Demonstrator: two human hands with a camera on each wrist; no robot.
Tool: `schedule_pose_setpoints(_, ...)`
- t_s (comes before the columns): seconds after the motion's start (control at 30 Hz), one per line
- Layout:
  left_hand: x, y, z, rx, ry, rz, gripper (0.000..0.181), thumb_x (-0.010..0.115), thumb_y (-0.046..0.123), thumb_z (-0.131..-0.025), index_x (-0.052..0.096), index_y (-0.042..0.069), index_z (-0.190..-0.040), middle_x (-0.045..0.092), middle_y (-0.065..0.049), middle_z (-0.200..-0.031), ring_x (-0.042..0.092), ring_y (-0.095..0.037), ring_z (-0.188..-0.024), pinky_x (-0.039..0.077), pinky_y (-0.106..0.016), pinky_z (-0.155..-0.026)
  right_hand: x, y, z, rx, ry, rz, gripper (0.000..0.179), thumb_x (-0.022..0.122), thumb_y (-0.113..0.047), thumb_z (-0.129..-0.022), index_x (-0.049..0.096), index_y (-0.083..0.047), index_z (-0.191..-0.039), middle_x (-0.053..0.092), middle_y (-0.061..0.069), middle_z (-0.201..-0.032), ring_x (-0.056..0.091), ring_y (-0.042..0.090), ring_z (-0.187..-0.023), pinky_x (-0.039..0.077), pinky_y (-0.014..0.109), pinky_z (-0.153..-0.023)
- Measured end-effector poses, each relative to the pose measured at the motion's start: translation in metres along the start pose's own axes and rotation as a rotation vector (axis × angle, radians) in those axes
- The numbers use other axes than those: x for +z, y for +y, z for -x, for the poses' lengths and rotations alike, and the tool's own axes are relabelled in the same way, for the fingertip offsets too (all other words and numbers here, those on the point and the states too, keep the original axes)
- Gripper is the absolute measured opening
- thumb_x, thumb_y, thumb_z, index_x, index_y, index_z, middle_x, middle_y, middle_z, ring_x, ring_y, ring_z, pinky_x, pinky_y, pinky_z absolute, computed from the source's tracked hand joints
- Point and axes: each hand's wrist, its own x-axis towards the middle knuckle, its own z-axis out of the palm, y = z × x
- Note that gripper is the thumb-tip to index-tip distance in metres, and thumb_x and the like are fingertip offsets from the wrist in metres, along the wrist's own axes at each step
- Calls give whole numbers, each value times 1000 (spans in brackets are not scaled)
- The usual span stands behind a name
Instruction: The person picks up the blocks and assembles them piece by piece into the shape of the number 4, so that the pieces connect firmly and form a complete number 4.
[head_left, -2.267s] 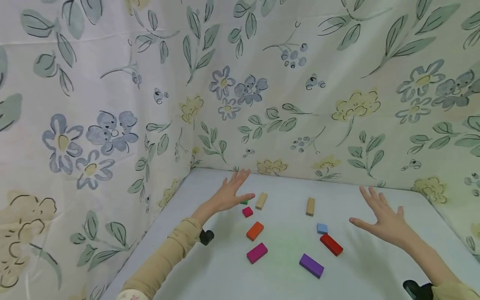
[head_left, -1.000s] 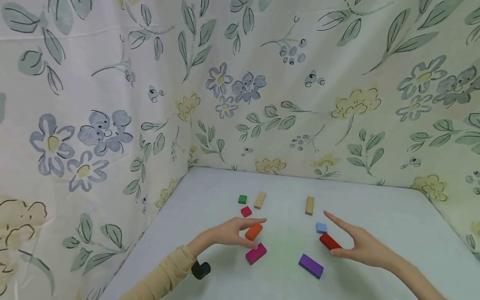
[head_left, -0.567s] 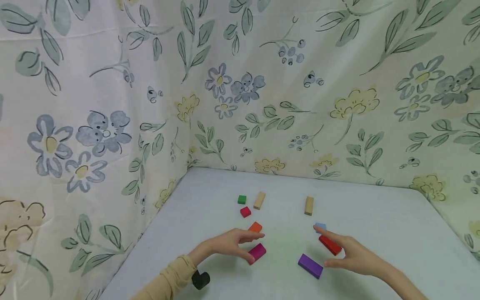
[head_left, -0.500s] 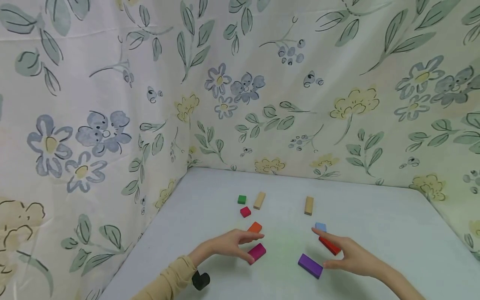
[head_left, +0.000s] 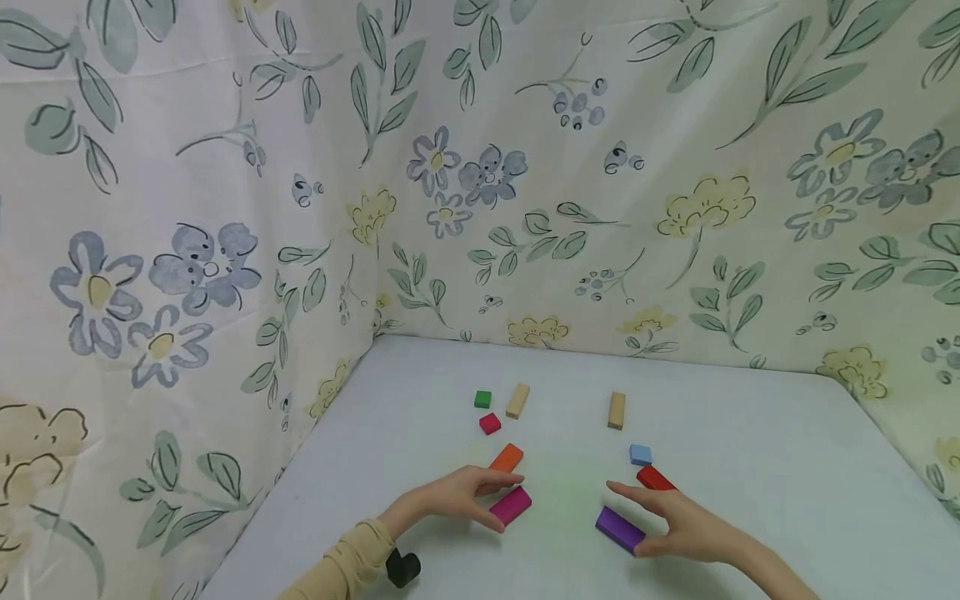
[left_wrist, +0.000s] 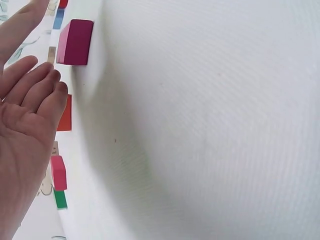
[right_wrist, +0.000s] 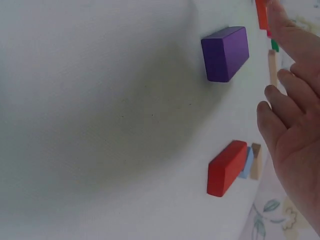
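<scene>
My left hand (head_left: 456,493) reaches in from the left, thumb and fingers parted on either side of a magenta block (head_left: 513,505). In the left wrist view a gap shows between the curved fingers and the magenta block (left_wrist: 79,43). On the other side, my right hand (head_left: 681,523) hovers by a purple block (head_left: 618,530), its thumb close to the block's near end and its index finger beyond the far side. The right wrist view shows the purple block (right_wrist: 224,54) apart from the hand. Neither hand holds anything.
Behind my left hand lie an orange block (head_left: 507,456), a small pinkish-red block (head_left: 490,423), a green block (head_left: 483,399) and a wooden block (head_left: 517,401). Behind my right lie a red block (head_left: 655,477), a light blue block (head_left: 641,454) and another wooden block (head_left: 617,410). Floral curtains (head_left: 555,275) border the white table.
Both hands, first raised and spread at the far part of the table, have come down and nearer. The left settles around the magenta block, the right shifts from the red block to the purple one.
</scene>
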Motion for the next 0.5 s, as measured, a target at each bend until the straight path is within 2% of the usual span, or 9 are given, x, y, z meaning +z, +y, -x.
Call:
schedule_pose_setpoints(0.07, 1, -1, -1, -4, 4, -13, 68, 73, 20, -83, 42, 8, -143, 45, -6, -147, 44, -17, -134, 38, -14, -103, 2, 2, 0, -7, -6, -11, 78, 73, -38, -80, 39, -14, -145, 49, 14, -142, 41, -1, -129, 44, 17, -93)
schedule_pose_setpoints(0.13, 1, -2, -1, -10, 7, -21, 68, 74, 20, -83, 43, 9, -142, 46, -5, -146, 45, -14, -133, 39, -14, -103, 4, 5, 0, -24, -5, -21, 78, 73, -37, -80, 39, -12, -145, 48, 14, -143, 40, 0, -130, 42, 15, -94)
schedule_pose_setpoints(0.5, 2, -7, -2, 1, 8, -70, 71, 76, 19, -80, 43, 10, -142, 48, -3, -145, 45, -7, -131, 38, -15, -104, 11, 10, -3, -48, -33, -5, 78, 74, -34, -78, 41, -8, -143, 48, 13, -143, 42, 0, -131, 40, 13, -98)
